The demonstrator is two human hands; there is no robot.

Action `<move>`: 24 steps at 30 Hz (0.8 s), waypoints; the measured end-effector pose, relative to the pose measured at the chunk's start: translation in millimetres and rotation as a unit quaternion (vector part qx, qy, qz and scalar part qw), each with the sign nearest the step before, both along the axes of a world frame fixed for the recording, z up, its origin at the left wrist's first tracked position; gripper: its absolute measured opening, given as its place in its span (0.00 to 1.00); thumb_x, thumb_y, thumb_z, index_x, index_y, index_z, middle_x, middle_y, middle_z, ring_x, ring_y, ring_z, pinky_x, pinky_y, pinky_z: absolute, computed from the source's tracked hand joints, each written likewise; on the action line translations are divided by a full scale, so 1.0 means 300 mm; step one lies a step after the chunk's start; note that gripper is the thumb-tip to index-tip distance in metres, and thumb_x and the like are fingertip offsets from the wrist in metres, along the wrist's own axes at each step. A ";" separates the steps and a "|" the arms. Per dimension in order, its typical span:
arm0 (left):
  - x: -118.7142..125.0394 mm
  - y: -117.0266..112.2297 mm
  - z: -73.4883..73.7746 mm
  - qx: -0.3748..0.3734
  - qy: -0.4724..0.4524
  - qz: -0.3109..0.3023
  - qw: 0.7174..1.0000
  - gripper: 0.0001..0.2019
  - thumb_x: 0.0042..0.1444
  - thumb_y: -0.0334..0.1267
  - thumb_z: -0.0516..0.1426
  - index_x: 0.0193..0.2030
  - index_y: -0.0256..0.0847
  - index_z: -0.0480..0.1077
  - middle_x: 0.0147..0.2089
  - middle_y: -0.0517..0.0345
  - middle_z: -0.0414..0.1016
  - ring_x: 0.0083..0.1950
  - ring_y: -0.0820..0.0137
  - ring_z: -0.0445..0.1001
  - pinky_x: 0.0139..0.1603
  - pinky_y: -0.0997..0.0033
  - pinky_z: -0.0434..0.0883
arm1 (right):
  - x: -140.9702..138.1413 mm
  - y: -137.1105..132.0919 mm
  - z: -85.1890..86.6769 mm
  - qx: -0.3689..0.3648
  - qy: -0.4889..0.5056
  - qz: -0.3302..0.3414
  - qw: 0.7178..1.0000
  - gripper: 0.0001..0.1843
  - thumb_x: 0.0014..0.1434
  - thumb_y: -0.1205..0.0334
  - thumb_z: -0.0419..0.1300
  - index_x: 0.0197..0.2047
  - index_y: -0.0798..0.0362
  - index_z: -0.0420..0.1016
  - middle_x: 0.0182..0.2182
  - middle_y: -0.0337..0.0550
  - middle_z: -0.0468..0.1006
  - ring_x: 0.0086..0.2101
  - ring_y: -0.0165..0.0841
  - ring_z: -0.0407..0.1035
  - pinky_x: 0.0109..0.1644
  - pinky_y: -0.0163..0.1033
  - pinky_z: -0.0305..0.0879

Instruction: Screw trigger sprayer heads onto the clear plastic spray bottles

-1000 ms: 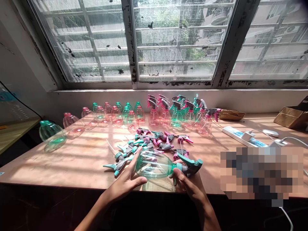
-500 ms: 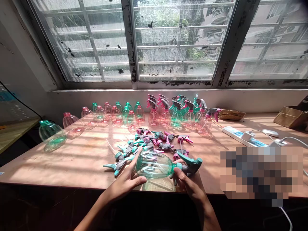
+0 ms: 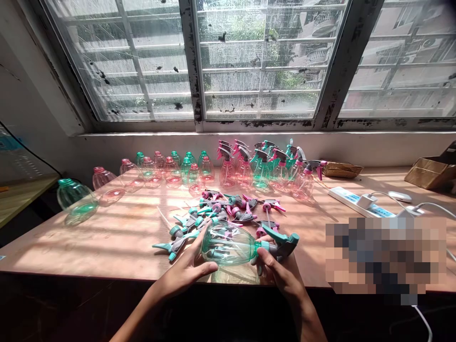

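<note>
The left hand wraps thumb and fingers around the wide base of a clear green bottle and is clamped on it. The right hand closes on the teal and grey spray head at the bottle's neck, its thumb against the collar. The bottle lies on its side between the two hands, just above the near edge of the wooden table, base to the left and spray head to the right. Just behind it, loose trigger heads in pink, teal and grey lie scattered in a heap, some with thin dip tubes sticking out. Farther back on the left, capless bottles in pink and green stand in a cluster near the wall. To their right is a tight group of bottles with sprayers fitted. Well apart on the far left stand a lone green bottle and a pink bottle, both uncapped. On the right side of the table lies a white power strip with a plug and cable in it, and a cardboard box sits beyond that. A barred, grimy window spans the wall above, and sunlight falls in stripes across the tabletop.
</note>
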State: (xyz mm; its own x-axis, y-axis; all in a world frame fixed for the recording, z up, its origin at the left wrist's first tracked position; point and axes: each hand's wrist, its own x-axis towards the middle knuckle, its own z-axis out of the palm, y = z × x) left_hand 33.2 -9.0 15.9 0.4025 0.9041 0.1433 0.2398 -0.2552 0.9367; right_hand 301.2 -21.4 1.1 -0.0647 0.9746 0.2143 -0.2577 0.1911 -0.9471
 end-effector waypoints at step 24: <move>0.023 -0.016 0.030 0.026 0.019 0.008 0.999 0.51 0.62 0.45 0.66 0.79 0.57 0.34 0.82 0.58 0.36 0.81 0.51 0.32 0.79 0.48 0.40 | 0.002 0.010 -0.007 -0.008 0.007 -0.004 1.000 0.18 0.57 0.47 0.71 0.39 0.52 0.75 0.24 0.40 0.80 0.21 0.33 0.68 0.26 0.37 0.67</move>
State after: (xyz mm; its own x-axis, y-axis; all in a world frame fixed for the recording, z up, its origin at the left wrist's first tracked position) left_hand 40.0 -14.0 24.8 0.3949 0.9019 0.1750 0.2797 -0.2995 0.9122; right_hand 301.9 -18.3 -1.0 -0.0532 0.9784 0.1999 -0.2685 0.1788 -0.9465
